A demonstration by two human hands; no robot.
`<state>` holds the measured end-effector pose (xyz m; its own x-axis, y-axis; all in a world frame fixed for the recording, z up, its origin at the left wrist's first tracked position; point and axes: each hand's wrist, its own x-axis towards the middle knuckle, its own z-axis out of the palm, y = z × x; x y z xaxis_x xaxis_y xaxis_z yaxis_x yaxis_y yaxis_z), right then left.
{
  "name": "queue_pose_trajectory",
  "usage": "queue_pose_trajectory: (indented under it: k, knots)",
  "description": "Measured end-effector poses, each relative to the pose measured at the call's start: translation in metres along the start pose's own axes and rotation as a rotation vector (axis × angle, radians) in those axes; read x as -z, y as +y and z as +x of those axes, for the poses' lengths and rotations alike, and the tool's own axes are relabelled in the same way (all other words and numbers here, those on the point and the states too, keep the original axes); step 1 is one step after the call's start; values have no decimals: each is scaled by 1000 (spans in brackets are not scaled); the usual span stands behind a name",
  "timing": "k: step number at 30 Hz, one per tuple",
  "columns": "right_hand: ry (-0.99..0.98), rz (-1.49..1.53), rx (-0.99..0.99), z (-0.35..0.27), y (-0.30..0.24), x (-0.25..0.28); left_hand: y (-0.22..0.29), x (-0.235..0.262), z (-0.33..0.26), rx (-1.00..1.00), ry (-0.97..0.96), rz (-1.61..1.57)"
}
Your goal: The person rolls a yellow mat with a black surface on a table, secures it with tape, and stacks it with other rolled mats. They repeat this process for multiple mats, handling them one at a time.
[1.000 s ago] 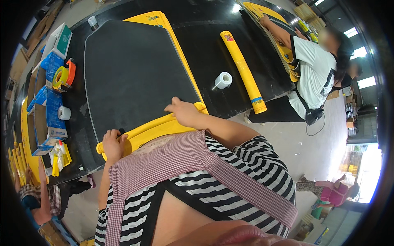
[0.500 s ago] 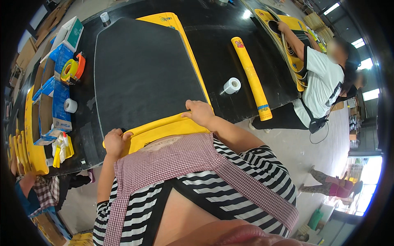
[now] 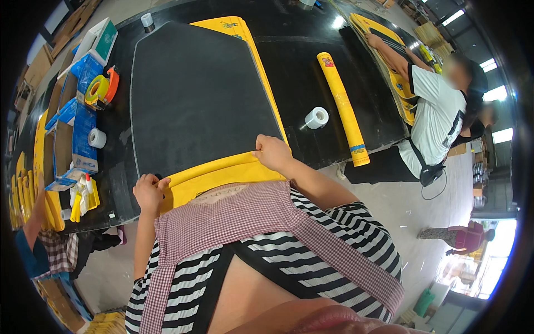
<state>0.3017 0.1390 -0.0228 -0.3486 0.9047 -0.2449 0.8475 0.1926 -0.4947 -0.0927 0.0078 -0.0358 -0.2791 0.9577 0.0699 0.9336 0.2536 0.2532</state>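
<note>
Left hand [image 3: 149, 192] and right hand [image 3: 272, 153] gripping yellow cover [image 3: 222, 170] edge over black board [image 3: 194, 94] (tape roll [image 3: 317, 117], yellow tube [image 3: 344, 108] nearby).

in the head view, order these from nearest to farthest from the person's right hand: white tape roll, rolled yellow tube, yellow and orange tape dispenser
From the right hand:
1. white tape roll, just beyond the hand, on its right.
2. rolled yellow tube, lying lengthwise past the tape roll, further right.
3. yellow and orange tape dispenser, far across the black sheet, on the left edge of the table.

Bright daylight from right windows, glare on black table [image 3: 300, 61], fisheye bending edges, dark vignette
</note>
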Motion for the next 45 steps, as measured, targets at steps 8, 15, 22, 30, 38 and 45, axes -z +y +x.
queue_pose_trajectory:
  k: [8,15,22,30,38,45]
  knots:
    - [-37,-150,-39,6,3,12,-2,7,15,204,-222,-162]
    - [-76,-43,4,6,13,13,1,15,18,197,-251,-152]
    - [-217,187,-278,-1,-5,33,-1,14,27,183,-304,-100]
    - [-32,-113,-81,1,-10,26,8,12,20,-86,-34,46]
    - [345,-304,521,-16,38,-19,-2,-14,-9,-432,127,-81]
    - [221,-373,453,16,32,11,-4,-3,33,-305,-47,-272]
